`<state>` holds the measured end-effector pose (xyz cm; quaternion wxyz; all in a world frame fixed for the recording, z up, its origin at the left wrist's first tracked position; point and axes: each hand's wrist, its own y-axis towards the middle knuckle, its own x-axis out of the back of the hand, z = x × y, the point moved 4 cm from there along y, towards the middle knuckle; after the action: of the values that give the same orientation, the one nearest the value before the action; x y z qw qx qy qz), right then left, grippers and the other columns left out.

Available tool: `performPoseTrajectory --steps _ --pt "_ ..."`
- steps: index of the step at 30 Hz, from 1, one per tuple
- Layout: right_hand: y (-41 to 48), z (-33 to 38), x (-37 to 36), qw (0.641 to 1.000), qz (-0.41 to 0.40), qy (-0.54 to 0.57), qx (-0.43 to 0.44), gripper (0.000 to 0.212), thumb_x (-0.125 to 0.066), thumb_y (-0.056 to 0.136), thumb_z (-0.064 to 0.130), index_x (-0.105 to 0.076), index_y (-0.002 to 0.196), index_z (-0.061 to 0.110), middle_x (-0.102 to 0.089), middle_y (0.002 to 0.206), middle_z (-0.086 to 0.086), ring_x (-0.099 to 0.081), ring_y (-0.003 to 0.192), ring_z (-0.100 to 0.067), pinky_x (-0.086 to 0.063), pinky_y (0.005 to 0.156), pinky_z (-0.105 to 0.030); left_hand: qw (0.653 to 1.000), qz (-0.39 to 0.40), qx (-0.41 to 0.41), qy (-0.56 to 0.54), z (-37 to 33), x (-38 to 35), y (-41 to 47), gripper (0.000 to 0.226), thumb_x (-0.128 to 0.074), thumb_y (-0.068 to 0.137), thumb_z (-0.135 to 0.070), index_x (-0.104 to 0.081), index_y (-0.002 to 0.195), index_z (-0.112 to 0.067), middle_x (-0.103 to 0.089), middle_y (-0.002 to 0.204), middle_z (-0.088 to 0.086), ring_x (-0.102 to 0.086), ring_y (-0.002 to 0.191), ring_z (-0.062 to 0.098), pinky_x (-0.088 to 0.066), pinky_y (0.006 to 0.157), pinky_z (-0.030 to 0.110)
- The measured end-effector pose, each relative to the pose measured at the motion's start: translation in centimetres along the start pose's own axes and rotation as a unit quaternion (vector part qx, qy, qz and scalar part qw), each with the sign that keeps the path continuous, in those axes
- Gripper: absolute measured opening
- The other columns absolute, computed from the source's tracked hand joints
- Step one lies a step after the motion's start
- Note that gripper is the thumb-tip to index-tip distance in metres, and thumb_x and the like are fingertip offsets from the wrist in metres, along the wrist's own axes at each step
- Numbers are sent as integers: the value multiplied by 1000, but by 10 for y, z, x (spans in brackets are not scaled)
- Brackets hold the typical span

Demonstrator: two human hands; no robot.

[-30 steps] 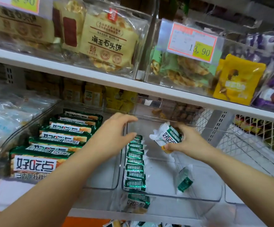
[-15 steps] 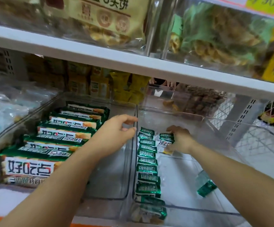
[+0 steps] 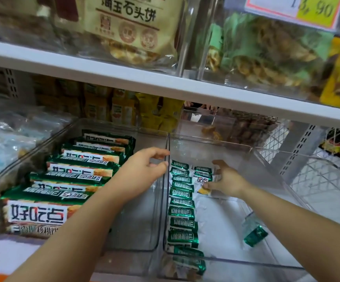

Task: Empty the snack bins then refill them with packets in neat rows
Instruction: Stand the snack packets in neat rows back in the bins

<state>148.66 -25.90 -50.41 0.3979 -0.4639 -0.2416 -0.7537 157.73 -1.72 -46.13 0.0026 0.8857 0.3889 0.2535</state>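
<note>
Light is bright and even, falling from above on the near side, and shadows stay soft. Beneath the white upper shelf [image 3: 124,78] the far recess turns dim and murky. Pale glare streaks the walls of the clear bins [image 3: 246,261] and the plastic bags [image 3: 6,135] at far left. The green packets [image 3: 182,212] in the middle read fairly sharp. The price tag [image 3: 299,9] and the goods up top are smeared and soft. Wide-angle distortion bows the shelf edge and stretches the near corners.

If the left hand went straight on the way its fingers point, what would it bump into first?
Probably the clear bin wall just past the left hand, though depth is unclear; behind it lies the row of small green packets.
</note>
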Motion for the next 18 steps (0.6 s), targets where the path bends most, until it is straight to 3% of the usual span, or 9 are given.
performPoseTrajectory --steps 2,4,6,9,11,12,14,18 --pt "-9 0 15 1000 15 -1 -3 83 -78 78 28 -30 144 12 -47 138 -12 -52 120 -26 -41 84 -22 1000 1 -1 1 0 0 0 26 -54 96 -27 -55 120 -36 -56 111 -18 -61 88 2 -44 65 10" --pt "-22 5 27 996 50 -72 32 69 -76 79 29 -42 137 12 -49 136 -9 -53 117 -23 -42 87 -23 1000 3 -1 6 0 0 0 26 -54 96 -27 -55 120 -35 -58 113 -16 -65 93 17 -46 68 18" --pt "-42 8 32 975 151 -156 51 59 -76 79 28 -49 130 13 -53 132 -6 -57 113 -21 -45 87 -28 1000 3 0 14 0 0 0 26 -54 96 -27 -55 120 -35 -58 117 -12 -64 100 24 -45 70 22" --pt "-76 0 30 893 322 -315 -1 69 -78 76 29 -42 134 21 -47 134 -1 -59 110 -25 -48 82 -31 1000 -5 -5 28 -1 -1 -2 23 -53 96 -28 -55 117 -37 -57 121 -8 -61 99 15 -44 74 18" --pt "-89 -4 28 841 333 -427 11 66 -77 75 29 -43 131 24 -49 129 -1 -55 105 -23 -41 75 -27 999 -7 -8 49 -2 -1 -3 25 -52 96 -30 -56 121 -35 -56 123 -6 -56 100 7 -40 74 17" --pt "-93 -3 28 835 313 -451 30 59 -75 77 28 -45 127 24 -51 123 -2 -54 97 -23 -39 70 -26 998 -8 -8 59 -3 -1 -4 26 -51 97 -30 -56 122 -33 -56 123 -6 -55 100 6 -40 76 18" --pt "-96 0 32 863 266 -428 47 47 -71 79 29 -50 120 24 -50 108 0 -50 88 -20 -37 63 -27 996 -18 -12 81 -8 0 -8 26 -51 97 -29 -57 122 -31 -56 122 -5 -53 98 5 -38 82 20" --pt "-96 16 58 957 183 -214 71 32 -70 80 35 -64 105 16 -64 98 -2 -59 83 -15 -46 73 -28 982 -61 -92 153 -32 3 -19 29 -57 93 -21 -59 121 -29 -51 115 -9 -50 104 5 -42 97 26"
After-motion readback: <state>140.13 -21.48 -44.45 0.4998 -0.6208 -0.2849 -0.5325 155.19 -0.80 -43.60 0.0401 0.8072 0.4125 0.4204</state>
